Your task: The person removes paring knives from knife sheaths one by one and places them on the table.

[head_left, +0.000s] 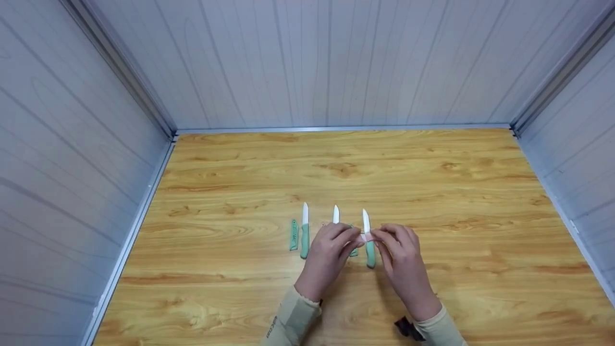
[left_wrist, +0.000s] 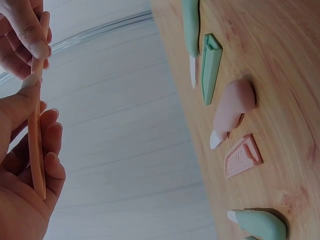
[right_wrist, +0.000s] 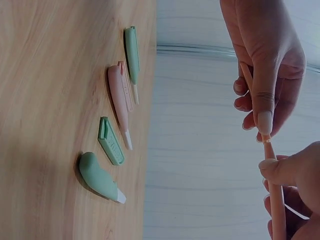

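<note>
Both hands hold a pink knife [right_wrist: 276,200] and its pink sheath [left_wrist: 34,145] in line, end to end, above the table. My left hand [head_left: 331,247] grips the flat sheath, and my right hand [head_left: 401,254] pinches the handle with thumb and fingers. Where the two parts meet, the thumbs are close together; the blade is not visible. Below the hands lies a green knife [head_left: 370,254] with a white blade. Beside it is a green sheath [head_left: 354,252], partly covered by the left hand in the head view. A second pink knife [left_wrist: 234,105] lies beside a pink sheath [left_wrist: 243,156].
Another green knife [head_left: 305,240] lies left of the hands, with its green sheath [head_left: 294,234] alongside. The wooden table [head_left: 230,182] is bordered by pale panel walls [head_left: 307,62] at the back and both sides. A dark strap [head_left: 408,329] shows at the right sleeve.
</note>
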`<state>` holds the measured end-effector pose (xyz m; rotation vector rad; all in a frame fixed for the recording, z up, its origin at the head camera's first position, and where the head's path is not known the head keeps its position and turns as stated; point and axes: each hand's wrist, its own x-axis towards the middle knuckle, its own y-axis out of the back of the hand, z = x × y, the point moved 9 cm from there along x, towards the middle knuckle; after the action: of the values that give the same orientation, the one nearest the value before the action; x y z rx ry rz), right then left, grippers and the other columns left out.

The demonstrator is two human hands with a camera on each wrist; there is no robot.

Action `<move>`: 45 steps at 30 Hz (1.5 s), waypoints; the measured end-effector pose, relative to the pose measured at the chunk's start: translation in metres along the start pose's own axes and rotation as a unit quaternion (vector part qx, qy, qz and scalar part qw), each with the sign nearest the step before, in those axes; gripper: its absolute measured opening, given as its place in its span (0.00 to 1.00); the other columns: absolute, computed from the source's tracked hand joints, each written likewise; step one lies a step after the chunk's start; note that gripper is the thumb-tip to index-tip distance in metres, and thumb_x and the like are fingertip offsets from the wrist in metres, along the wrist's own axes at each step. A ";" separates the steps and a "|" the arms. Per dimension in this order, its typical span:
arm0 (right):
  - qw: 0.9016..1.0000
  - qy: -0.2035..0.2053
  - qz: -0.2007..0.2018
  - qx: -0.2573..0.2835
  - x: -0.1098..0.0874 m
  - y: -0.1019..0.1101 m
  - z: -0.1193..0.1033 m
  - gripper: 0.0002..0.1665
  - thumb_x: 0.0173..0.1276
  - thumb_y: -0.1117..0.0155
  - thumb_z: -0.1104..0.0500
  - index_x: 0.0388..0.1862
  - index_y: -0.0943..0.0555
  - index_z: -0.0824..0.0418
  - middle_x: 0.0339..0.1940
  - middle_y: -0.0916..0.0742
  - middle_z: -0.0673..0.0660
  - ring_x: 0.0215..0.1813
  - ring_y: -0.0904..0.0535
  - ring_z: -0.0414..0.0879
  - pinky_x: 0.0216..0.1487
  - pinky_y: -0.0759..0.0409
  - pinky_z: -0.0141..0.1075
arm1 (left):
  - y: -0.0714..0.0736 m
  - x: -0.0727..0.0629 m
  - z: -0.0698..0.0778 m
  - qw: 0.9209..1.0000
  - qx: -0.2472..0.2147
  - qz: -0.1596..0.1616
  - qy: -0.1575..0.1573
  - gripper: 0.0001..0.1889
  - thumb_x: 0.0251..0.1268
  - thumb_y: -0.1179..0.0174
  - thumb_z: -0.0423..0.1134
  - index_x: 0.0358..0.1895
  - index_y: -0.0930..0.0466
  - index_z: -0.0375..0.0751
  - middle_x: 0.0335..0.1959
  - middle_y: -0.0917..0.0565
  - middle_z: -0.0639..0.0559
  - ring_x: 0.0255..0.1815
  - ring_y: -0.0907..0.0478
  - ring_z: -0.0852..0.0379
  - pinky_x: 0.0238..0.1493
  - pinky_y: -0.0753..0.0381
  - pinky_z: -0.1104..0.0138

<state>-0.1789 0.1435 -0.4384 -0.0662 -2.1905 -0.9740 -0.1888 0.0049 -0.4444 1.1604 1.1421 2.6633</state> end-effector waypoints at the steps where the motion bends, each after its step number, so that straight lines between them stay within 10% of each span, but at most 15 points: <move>1: 1.000 0.004 0.004 0.002 0.001 0.001 -0.001 0.16 0.56 0.30 0.73 0.44 0.15 0.64 0.46 0.20 0.58 0.50 0.28 0.52 0.52 0.32 0.43 | 0.000 0.000 0.000 1.000 -0.005 0.003 -0.002 0.10 0.65 0.38 0.42 0.44 0.15 0.44 0.40 0.19 0.58 0.41 0.24 0.61 0.44 0.26 0.69; 19: 1.000 0.012 -0.012 0.024 0.003 0.004 0.000 0.21 0.53 0.28 0.74 0.46 0.17 0.61 0.46 0.20 0.55 0.50 0.27 0.51 0.52 0.30 0.41 | 0.008 -0.004 -0.011 0.993 -0.116 0.006 0.023 0.10 0.62 0.36 0.38 0.45 0.18 0.40 0.45 0.21 0.56 0.48 0.24 0.63 0.51 0.25 0.73; 45: 0.999 -0.011 -0.035 0.040 0.006 0.003 0.004 0.16 0.57 0.31 0.72 0.45 0.18 0.63 0.46 0.20 0.55 0.51 0.28 0.50 0.52 0.30 0.39 | 0.011 -0.004 -0.014 0.988 -0.150 0.003 0.025 0.10 0.63 0.37 0.37 0.45 0.18 0.39 0.43 0.19 0.55 0.42 0.21 0.66 0.45 0.22 0.74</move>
<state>-0.1847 0.1471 -0.4341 0.0372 -2.2638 -0.9257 -0.1924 -0.0128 -0.4464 1.0510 0.7061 2.7566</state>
